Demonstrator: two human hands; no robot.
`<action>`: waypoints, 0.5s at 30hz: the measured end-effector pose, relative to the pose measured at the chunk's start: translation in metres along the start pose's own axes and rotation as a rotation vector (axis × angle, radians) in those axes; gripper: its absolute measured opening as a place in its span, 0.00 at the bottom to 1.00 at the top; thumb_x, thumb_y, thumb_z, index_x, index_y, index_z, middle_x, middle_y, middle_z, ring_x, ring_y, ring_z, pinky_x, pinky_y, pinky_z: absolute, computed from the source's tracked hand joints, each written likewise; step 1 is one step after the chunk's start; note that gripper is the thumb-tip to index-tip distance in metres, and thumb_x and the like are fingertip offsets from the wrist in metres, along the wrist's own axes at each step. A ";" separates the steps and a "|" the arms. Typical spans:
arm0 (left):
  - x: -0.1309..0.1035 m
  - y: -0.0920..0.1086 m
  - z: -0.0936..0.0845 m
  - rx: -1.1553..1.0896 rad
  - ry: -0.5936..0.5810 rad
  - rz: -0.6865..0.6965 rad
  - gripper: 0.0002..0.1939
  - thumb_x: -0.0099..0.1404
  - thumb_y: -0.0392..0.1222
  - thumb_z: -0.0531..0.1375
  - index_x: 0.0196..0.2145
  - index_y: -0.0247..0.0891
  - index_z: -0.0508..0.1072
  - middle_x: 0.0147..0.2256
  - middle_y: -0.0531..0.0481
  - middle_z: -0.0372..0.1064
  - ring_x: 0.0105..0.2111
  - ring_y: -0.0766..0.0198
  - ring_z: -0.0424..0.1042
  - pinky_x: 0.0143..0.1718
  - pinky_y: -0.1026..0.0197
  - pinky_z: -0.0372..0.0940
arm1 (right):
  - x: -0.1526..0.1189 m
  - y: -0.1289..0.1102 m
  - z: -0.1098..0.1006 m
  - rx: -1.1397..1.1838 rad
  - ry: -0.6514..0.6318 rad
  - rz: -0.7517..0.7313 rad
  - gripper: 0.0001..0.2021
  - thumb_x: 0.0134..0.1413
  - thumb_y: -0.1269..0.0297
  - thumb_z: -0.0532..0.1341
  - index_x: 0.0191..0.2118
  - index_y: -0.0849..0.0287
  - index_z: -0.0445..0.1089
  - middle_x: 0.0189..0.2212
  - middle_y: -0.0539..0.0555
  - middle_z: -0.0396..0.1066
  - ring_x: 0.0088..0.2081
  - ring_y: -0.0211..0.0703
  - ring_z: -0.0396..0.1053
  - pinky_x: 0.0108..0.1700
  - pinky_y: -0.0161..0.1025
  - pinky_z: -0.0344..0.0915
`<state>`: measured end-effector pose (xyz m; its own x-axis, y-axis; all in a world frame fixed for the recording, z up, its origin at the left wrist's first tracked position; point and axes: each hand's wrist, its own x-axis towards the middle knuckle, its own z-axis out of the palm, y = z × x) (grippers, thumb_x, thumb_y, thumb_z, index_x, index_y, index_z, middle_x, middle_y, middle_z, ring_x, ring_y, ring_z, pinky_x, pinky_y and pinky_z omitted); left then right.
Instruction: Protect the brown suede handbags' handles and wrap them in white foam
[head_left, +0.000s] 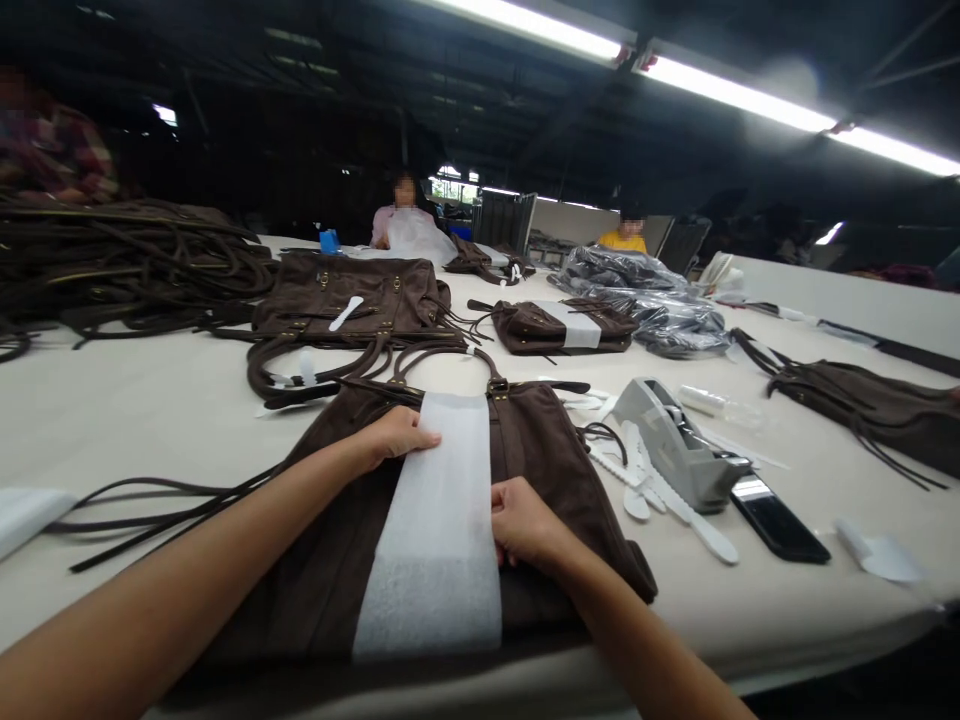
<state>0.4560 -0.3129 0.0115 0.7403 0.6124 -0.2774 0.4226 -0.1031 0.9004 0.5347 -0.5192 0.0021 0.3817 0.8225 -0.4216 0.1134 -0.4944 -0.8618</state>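
Observation:
A dark brown handbag (540,450) lies flat in front of me, its looped handles pointing away. Down its middle runs a strip of white wrapping sheet (450,520), seemingly thin foam or tissue, reaching over the near edge. My left hand (397,437) is closed at the strip's upper left edge, thumb resting on top of it. At the right edge, lower down, my right hand (525,522) has its fingers curled in against the strip and the bag; the fingertips are partly hidden.
Right of the bag stand a grey tape dispenser (667,450), several white plastic strips (705,535) and a phone (780,518). Other brown bags (352,295) lie beyond, one wrapped (562,325). Plastic-covered bags (652,300) are stacked behind. A heap of bags (127,260) fills the left. People sit at the far side.

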 end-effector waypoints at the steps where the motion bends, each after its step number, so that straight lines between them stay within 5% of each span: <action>1: 0.002 0.000 0.000 0.014 -0.013 -0.002 0.13 0.35 0.44 0.70 0.16 0.34 0.73 0.17 0.49 0.68 0.19 0.63 0.64 0.20 0.65 0.52 | 0.000 0.002 0.001 0.005 0.008 -0.006 0.06 0.37 0.73 0.54 0.21 0.61 0.67 0.11 0.46 0.63 0.12 0.32 0.59 0.11 0.26 0.49; 11: -0.002 -0.024 0.018 0.084 0.258 0.065 0.14 0.44 0.44 0.69 0.16 0.39 0.67 0.19 0.51 0.64 0.32 0.55 0.68 0.27 0.63 0.53 | -0.005 0.004 0.003 -0.002 0.024 -0.042 0.11 0.38 0.70 0.56 0.30 0.63 0.72 0.13 0.45 0.64 0.12 0.33 0.59 0.11 0.27 0.51; 15: -0.010 -0.019 0.022 -0.035 0.197 0.087 0.12 0.48 0.45 0.66 0.20 0.38 0.67 0.24 0.50 0.67 0.33 0.56 0.69 0.29 0.63 0.57 | -0.010 0.002 0.002 0.100 0.093 -0.056 0.07 0.38 0.66 0.61 0.28 0.62 0.69 0.14 0.45 0.64 0.12 0.30 0.55 0.12 0.27 0.50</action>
<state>0.4518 -0.3341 -0.0096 0.6549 0.7444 -0.1304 0.3410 -0.1371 0.9300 0.5290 -0.5278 0.0035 0.4608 0.8165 -0.3479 0.0467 -0.4137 -0.9092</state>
